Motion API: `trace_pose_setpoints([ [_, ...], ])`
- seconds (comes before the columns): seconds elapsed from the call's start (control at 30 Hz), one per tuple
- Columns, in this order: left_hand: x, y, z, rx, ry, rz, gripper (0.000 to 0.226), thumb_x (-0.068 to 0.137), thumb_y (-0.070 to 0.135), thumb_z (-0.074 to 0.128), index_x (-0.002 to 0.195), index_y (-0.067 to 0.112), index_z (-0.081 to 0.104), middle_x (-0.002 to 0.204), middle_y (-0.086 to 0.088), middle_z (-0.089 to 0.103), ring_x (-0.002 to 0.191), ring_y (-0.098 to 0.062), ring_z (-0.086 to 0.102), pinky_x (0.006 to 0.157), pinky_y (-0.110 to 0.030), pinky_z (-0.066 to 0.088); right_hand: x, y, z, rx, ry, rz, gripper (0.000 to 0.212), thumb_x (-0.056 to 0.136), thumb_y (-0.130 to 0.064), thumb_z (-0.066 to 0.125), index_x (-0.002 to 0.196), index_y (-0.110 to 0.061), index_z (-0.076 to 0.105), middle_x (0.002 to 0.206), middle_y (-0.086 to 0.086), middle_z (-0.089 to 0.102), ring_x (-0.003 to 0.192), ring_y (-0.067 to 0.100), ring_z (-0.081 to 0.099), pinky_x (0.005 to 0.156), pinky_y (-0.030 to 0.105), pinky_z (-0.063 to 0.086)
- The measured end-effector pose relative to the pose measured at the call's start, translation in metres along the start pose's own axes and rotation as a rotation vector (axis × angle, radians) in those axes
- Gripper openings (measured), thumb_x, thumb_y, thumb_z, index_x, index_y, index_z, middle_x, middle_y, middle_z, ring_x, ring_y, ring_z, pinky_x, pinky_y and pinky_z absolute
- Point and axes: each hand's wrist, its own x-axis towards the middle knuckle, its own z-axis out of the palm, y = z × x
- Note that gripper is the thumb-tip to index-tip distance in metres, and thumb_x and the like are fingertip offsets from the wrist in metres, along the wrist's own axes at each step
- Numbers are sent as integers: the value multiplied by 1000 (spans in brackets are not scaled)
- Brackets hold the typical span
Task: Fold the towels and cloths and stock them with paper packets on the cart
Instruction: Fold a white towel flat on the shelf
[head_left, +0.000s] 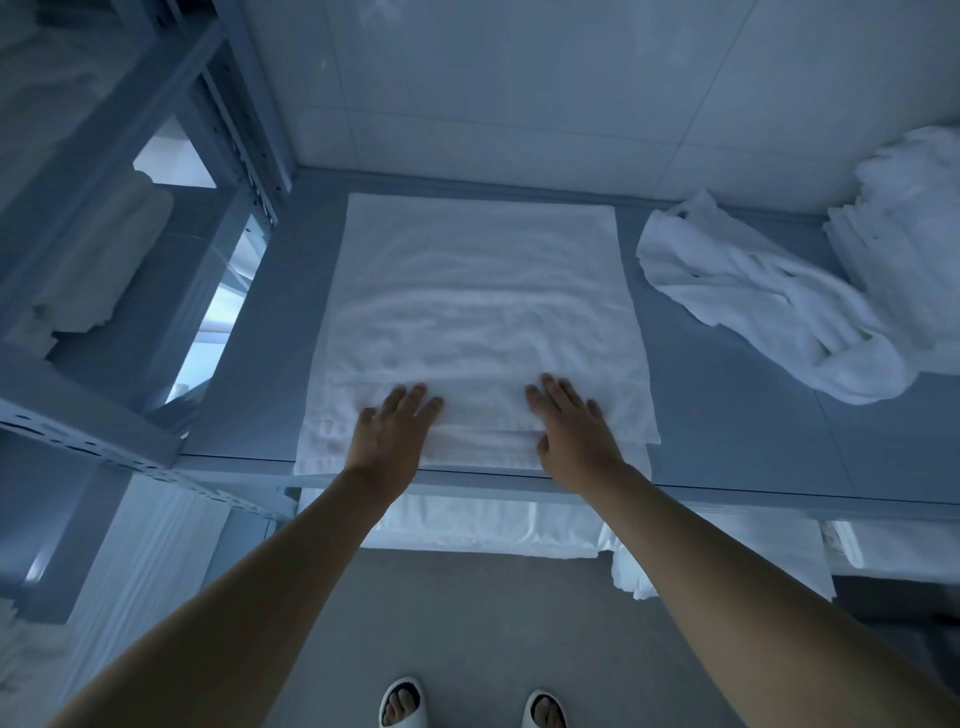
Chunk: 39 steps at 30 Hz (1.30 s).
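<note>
Fingers (415, 397) of left hand (395, 431) and right hand (574, 428) spread flat, gripping nothing, pressing near edge of soft, limp white towel (483, 291) on grey shelf (727, 395); best lifted by corners.

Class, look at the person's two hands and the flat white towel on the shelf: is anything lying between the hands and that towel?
Nothing visible. The left hand and right hand lie palm-down directly on the near end of the flat towel. The crumpled towel lies apart, to the right.
</note>
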Motion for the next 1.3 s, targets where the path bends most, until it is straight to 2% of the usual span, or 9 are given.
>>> trace_pose_setpoints([
  [0.23,-25,-47,3,-154,207,-112,65,93,-12,46,149,20,55,160,-1,44,149,-27,41,106,-48,45,-24,30,5,-37,227,0,59,98,3,50,155,-10,45,166,7,36,152,28,36,119,45,35],
  [0.4,-20,-65,-26,-216,342,-167,41,95,-8,58,125,16,74,129,-12,71,113,-38,70,89,-54,57,-20,29,-15,24,435,51,42,91,10,61,130,-4,68,128,15,71,116,34,69,103,45,50],
  [0.5,-18,-73,-42,-299,411,-183,35,99,-1,59,126,18,73,130,-7,71,114,-36,69,93,-54,59,-23,20,-31,92,597,44,35,90,6,66,122,-8,72,113,8,77,96,32,73,93,41,55],
  [0.6,-38,-84,-31,-398,462,-175,38,96,-6,60,125,15,74,133,-7,69,121,-34,66,97,-53,57,-43,11,-21,74,614,-62,37,87,8,68,119,-10,72,112,5,77,97,28,74,94,43,54],
  [0.73,-79,-88,11,-366,354,-119,43,90,-11,66,124,14,76,138,-8,67,128,-36,62,100,-55,54,-74,11,19,28,512,-126,48,70,12,82,113,-10,76,117,4,76,103,28,74,93,47,58],
  [0.87,-85,-91,31,-324,391,-63,40,92,-2,58,125,13,75,141,-7,64,134,-38,57,101,-54,53,-79,22,32,28,377,17,60,70,5,81,127,-9,70,143,8,63,126,33,63,99,50,53],
  [1.0,-74,-84,27,-342,372,-130,44,92,-7,65,128,18,74,144,-2,62,138,-33,54,102,-50,54,-60,32,14,18,328,89,61,71,4,80,129,-12,69,145,6,61,132,31,59,104,50,46],
  [1.17,-52,-72,5,-453,332,-206,37,95,-5,62,124,15,76,142,-4,64,136,-31,55,106,-48,51,-31,47,-19,182,377,223,55,84,16,57,130,-9,71,142,9,64,134,32,58,107,51,47],
  [1.3,-59,-75,0,-432,465,-192,35,90,-11,66,115,11,78,131,-9,70,123,-34,64,97,-51,56,-43,58,-28,119,504,81,60,69,28,58,114,-6,77,132,7,71,124,34,66,97,48,54],
])
